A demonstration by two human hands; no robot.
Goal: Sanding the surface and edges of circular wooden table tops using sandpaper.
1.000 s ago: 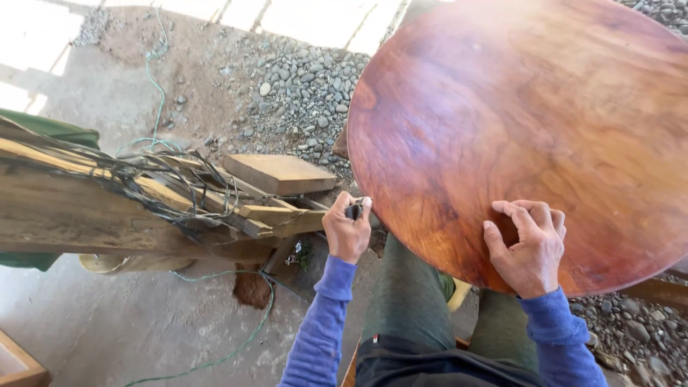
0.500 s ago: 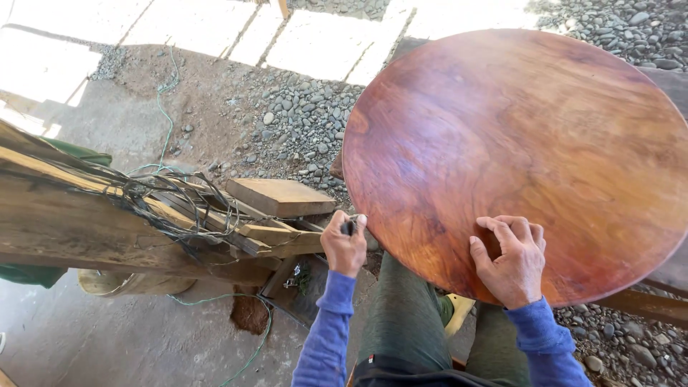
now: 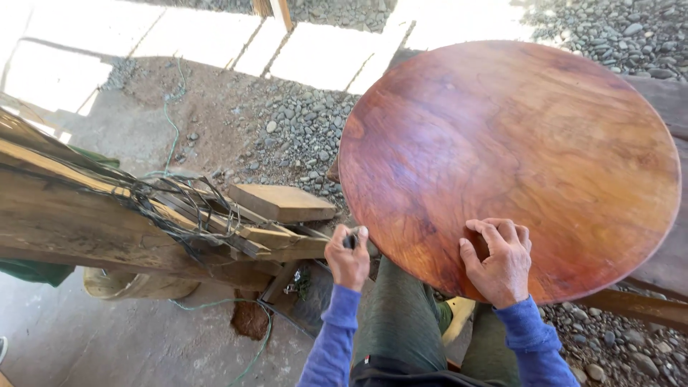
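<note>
Gripping a small dark tool (image 3: 350, 241), left hand (image 3: 347, 259) fisted, right hand (image 3: 499, 264) fingers (image 3: 487, 233) curled on round wooden tabletop (image 3: 516, 150)

No packages, labels, signs or screens visible anywhere.

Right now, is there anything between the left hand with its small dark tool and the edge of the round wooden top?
Nothing visible. The left hand holds a small dark tool right at the rim of the round top, with no object between them. The right hand rests flat on the top nearby. The planks lie to the left, clear of the rim.
</note>
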